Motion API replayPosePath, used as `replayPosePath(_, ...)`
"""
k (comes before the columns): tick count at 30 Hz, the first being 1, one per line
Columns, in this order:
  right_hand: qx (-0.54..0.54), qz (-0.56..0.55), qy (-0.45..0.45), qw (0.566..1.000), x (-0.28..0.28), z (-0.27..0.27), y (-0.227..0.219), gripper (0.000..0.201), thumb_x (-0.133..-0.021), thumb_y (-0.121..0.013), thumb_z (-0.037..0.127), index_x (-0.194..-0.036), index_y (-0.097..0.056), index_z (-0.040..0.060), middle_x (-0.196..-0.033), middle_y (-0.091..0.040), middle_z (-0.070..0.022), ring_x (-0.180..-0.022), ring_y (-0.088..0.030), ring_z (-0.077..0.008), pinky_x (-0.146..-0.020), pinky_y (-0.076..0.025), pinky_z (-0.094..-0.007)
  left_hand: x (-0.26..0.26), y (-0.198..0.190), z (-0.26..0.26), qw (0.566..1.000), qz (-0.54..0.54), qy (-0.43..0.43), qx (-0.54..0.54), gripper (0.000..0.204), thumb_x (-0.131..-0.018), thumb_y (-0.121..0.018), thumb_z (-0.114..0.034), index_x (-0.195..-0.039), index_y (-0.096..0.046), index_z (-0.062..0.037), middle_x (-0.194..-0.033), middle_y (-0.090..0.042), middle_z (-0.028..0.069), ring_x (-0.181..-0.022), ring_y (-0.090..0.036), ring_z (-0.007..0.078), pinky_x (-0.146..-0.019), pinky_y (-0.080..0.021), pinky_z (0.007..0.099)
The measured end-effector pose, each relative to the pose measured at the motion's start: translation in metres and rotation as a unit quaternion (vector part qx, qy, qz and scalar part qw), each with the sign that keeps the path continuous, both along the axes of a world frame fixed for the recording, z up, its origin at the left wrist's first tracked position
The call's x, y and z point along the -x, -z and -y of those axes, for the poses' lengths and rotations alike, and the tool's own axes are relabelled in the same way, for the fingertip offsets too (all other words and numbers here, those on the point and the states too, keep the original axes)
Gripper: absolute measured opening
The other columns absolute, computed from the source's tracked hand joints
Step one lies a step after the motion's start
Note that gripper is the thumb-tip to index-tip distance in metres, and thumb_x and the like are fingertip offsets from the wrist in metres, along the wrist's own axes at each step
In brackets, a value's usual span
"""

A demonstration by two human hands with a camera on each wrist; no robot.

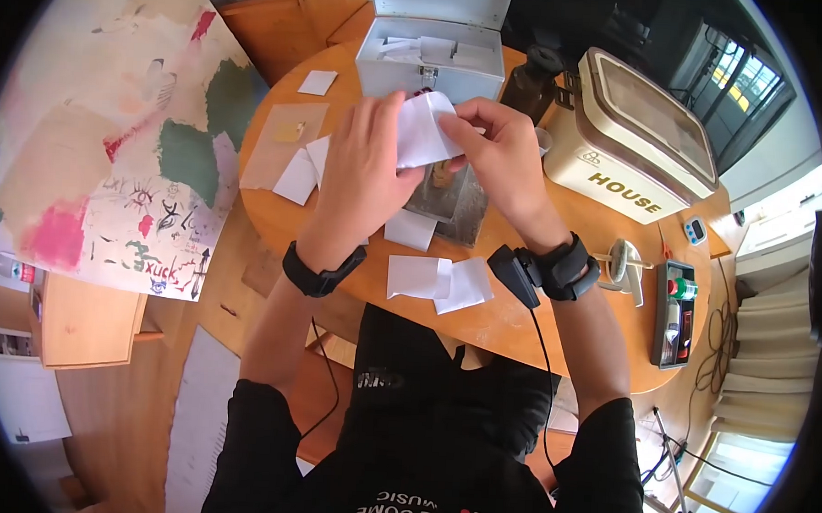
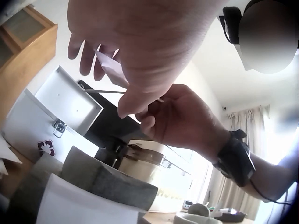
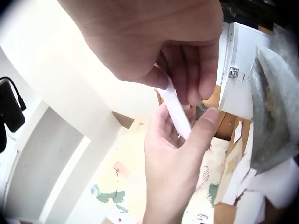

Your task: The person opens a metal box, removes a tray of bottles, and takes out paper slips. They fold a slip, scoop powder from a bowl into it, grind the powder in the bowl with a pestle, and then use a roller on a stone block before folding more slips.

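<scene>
A small white paper envelope point(image 1: 424, 133) is held up between both hands, above the table and in front of a metal box. My left hand point(image 1: 364, 167) grips its left side, with the thumb near the lower edge. Pinching the right edge between thumb and fingers is my right hand point(image 1: 507, 155). Seen nearly edge-on in the right wrist view, the envelope point(image 3: 176, 112) spans both hands. Below them lies a dark grey stone-like tray point(image 1: 458, 224), partly hidden by the hands and paper, with a small tan piece point(image 1: 444, 175) on it.
The light grey metal box point(image 1: 428, 78) stands with its lid up, full of white papers. White paper pieces point(image 1: 417, 277) lie at the near edge, more at left. At right are a cream HOUSE box point(image 1: 607, 178), a timer point(image 1: 695, 231) and a tray of bottles point(image 1: 673, 355).
</scene>
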State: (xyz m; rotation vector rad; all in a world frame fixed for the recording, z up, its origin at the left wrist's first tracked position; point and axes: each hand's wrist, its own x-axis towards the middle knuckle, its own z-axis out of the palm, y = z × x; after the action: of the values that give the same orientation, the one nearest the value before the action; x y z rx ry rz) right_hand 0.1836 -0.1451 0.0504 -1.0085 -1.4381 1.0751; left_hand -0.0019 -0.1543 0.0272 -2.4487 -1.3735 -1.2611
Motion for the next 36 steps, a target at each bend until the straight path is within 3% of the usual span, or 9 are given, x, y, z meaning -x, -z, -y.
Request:
replayPosePath(2,-0.027,0.032,-0.007,0.999,-0.005,0.001,0.004,0.021,-0.099,-0.068,0.013,-0.100,-0.072,-0.0075,-0.080,-0.073,-0.0080,-0.062,-0.067,-0.0115,-0.056,-0.053,-0.0264,0.003,0.002,-0.003,1.000,0.018,0.012,-0.005,0.075,-0.070,-0.083,-0.002,-0.138,-0.049,-0.0012,-0.121,-0.059,0.0192,-0.112,-0.058,0.0415,-0.096,-0.049,0.0497)
replayPosePath(5,0.018,-0.016,-0.023,0.999,-0.005,0.007,0.001,0.018,-0.097,-0.066,0.011,-0.100,-0.072,-0.0063,-0.080,-0.073,-0.0088,-0.063,-0.066,-0.0104,-0.058,-0.053,-0.0264,0.006,0.004,-0.002,0.999,0.047,0.020,0.016,0.071,-0.069,-0.083,0.000,-0.133,-0.051,-0.0026,-0.120,-0.059,0.0190,-0.111,-0.058,0.0416,-0.094,-0.050,0.0492)
replayPosePath(14,-0.068,0.185,0.008,0.980,0.007,0.008,0.005,0.020,-0.082,-0.070,0.010,-0.097,-0.071,-0.0035,-0.083,-0.070,-0.0246,-0.074,-0.069,-0.0388,-0.071,-0.055,-0.0418,0.002,0.014,0.001,0.998,-0.007,0.041,-0.039,0.063,-0.068,-0.087,-0.007,-0.124,-0.057,-0.0036,-0.113,-0.061,0.0155,-0.108,-0.057,0.0391,-0.096,-0.047,0.0483)
replayPosePath(17,-0.081,0.207,0.005,0.975,0.008,0.013,0.003,0.019,-0.082,-0.069,0.007,-0.098,-0.072,-0.0033,-0.083,-0.070,-0.0249,-0.073,-0.069,-0.0373,-0.072,-0.056,-0.0408,0.004,0.015,0.001,0.998,-0.032,0.038,-0.045,0.058,-0.068,-0.087,-0.008,-0.118,-0.059,-0.0036,-0.109,-0.062,0.0143,-0.104,-0.058,0.0384,-0.094,-0.047,0.0484)
replayPosePath(20,-0.210,0.299,0.029,0.931,0.007,0.012,0.009,0.015,-0.085,-0.069,0.004,-0.098,-0.071,-0.0035,-0.082,-0.072,-0.0105,-0.073,-0.070,-0.0154,-0.066,-0.054,-0.0331,0.007,0.013,0.004,0.995,-0.073,0.034,-0.065,0.054,-0.068,-0.087,-0.008,-0.114,-0.059,-0.0043,-0.107,-0.062,0.0144,-0.101,-0.059,0.0380,-0.091,-0.048,0.0483)
replayPosePath(23,-0.039,0.192,-0.047,0.980,-0.009,0.013,-0.003,0.015,-0.092,-0.068,0.004,-0.104,-0.072,-0.0042,-0.090,-0.075,-0.0112,-0.082,-0.074,-0.0169,-0.071,-0.058,-0.0312,0.017,0.015,0.015,0.999,0.023,0.006,0.030,0.056,-0.074,-0.089,-0.010,-0.121,-0.059,-0.0017,-0.106,-0.064,0.0151,-0.099,-0.063,0.0366,-0.088,-0.052,0.0462)
replayPosePath(24,0.018,0.092,-0.103,0.990,-0.022,0.008,0.000,0.018,-0.100,-0.063,0.005,-0.113,-0.070,-0.0052,-0.099,-0.076,-0.0127,-0.089,-0.076,-0.0187,-0.074,-0.061,-0.0303,0.022,0.018,0.018,0.996,0.064,0.003,0.064,0.056,-0.076,-0.089,-0.012,-0.122,-0.059,-0.0015,-0.109,-0.065,0.0152,-0.100,-0.065,0.0353,-0.089,-0.052,0.0446)
replayPosePath(27,0.058,0.038,-0.062,0.996,-0.047,-0.006,0.008,0.022,-0.101,-0.063,0.008,-0.114,-0.070,-0.0077,-0.097,-0.076,-0.0129,-0.085,-0.075,-0.0171,-0.070,-0.061,-0.0287,0.037,0.029,0.022,0.979,0.141,-0.004,0.148,0.057,-0.080,-0.089,-0.016,-0.125,-0.058,-0.0010,-0.116,-0.067,0.0155,-0.106,-0.067,0.0318,-0.092,-0.054,0.0406)
replayPosePath(36,0.084,0.163,-0.064,0.981,-0.052,-0.024,0.020,0.018,-0.100,-0.062,0.009,-0.107,-0.071,-0.0053,-0.088,-0.076,-0.0101,-0.073,-0.072,-0.0125,-0.061,-0.059,-0.0264,0.034,0.029,0.034,0.969,0.138,0.030,0.200,0.055,-0.082,-0.088,-0.016,-0.126,-0.058,-0.0007,-0.116,-0.068,0.0154,-0.105,-0.068,0.0291,-0.090,-0.054,0.0389)
